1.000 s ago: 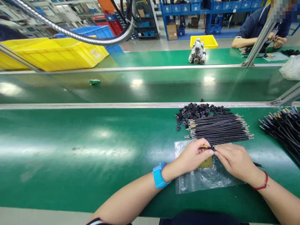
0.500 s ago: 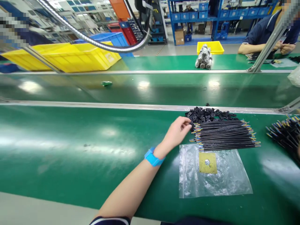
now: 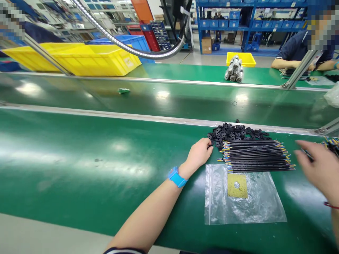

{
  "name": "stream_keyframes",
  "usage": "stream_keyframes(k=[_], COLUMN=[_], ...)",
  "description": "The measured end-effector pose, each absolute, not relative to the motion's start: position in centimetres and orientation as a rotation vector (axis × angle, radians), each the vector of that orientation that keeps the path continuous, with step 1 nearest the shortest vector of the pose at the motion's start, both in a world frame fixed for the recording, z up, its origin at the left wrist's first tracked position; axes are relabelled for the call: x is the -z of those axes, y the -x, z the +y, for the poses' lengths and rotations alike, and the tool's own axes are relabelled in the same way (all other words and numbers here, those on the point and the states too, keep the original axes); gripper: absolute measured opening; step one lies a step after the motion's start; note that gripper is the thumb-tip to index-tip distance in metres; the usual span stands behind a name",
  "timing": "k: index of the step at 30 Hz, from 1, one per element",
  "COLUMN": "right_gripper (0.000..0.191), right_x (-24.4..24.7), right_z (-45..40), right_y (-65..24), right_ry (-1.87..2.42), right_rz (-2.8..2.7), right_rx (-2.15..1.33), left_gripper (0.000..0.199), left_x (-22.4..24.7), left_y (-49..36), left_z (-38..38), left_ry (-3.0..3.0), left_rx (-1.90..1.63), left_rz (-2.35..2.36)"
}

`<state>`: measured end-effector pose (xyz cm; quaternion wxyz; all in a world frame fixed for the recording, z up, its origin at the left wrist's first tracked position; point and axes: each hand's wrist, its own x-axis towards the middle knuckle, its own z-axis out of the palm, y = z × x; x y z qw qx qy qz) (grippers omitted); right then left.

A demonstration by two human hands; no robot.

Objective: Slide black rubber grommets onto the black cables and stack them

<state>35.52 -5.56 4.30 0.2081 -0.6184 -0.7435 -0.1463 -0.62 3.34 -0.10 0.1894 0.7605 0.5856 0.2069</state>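
Note:
My left hand (image 3: 200, 153), with a blue band on its wrist, is at the left edge of a pile of small black flat pieces with holes (image 3: 233, 132). Its fingers are curled in; a bit of a black piece (image 3: 209, 145) shows at the fingertips. My right hand (image 3: 316, 165) is over the cable bundle (image 3: 334, 144) at the right, thumb and forefinger apart, slightly blurred. Dark cable shows in the gap between them. Between my hands lies a row of black cables (image 3: 254, 155) with blue, yellow and white wire ends.
A clear zip bag (image 3: 259, 208) lies in front of the cables, with a yellow square plate (image 3: 231, 190) with a hole on it. A metal rail (image 3: 148, 117) runs behind. Beyond are yellow bins (image 3: 97, 60), wrapped bundles (image 3: 234, 69) and another person (image 3: 291, 53) seated at right.
My right hand has come into view from the right edge, over the cable bundle. My left hand has drawn slightly back from the pile, its fingers curled tighter. The camera view has shifted a little.

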Motion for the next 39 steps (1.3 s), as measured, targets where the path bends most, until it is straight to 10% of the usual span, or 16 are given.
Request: stream_keyframes(k=[8,39], right_gripper=[0.024,0.030], right_x=[-2.6,-4.5], right_z=[-1.4,-7.7], right_y=[-22.5,-26.1], right_ry=[1.286,1.517], right_rz=[-2.667,-2.352], right_rx=[0.299,-0.271], left_gripper=[0.009,0.017], left_x=[1.6,-2.4], left_y=[0.1,-3.4], left_z=[3.7,-1.5], left_ry=[-1.828,-1.161], left_rx=[-1.121,-0.942], left_rz=[1.392,0.903])
